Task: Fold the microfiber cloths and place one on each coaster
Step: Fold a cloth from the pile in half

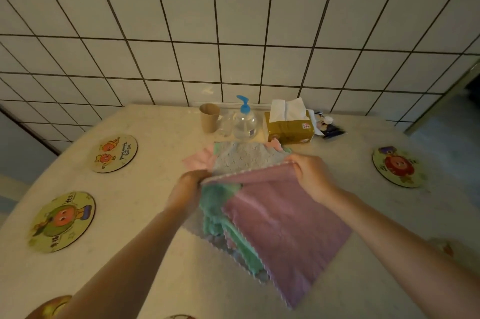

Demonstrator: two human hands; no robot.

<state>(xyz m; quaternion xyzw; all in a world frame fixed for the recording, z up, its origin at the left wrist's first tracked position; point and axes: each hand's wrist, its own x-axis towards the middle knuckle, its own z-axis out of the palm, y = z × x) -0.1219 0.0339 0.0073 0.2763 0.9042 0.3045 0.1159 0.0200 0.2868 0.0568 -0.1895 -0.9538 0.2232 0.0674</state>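
Note:
A purple microfiber cloth (pixel 280 225) hangs toward me over the table's middle, lifted by its far edge. My left hand (pixel 187 188) pinches its left corner and my right hand (pixel 309 173) pinches its right corner. Under it lies a pile of cloths: a green one (pixel 220 217), a pale blue-grey one (pixel 241 160) and a pink one (pixel 200 160). Round cartoon coasters lie around: two at the left (pixel 115 153) (pixel 62 221), one at the right (pixel 397 166), and part of one at the bottom left corner (pixel 53 305).
At the table's back by the tiled wall stand a brown paper cup (pixel 210 117), a clear pump bottle with a blue head (pixel 244 121), a yellow tissue box (pixel 289 127) and a small dark packet (pixel 328 129). The speckled table (pixel 145 248) curves away at the left.

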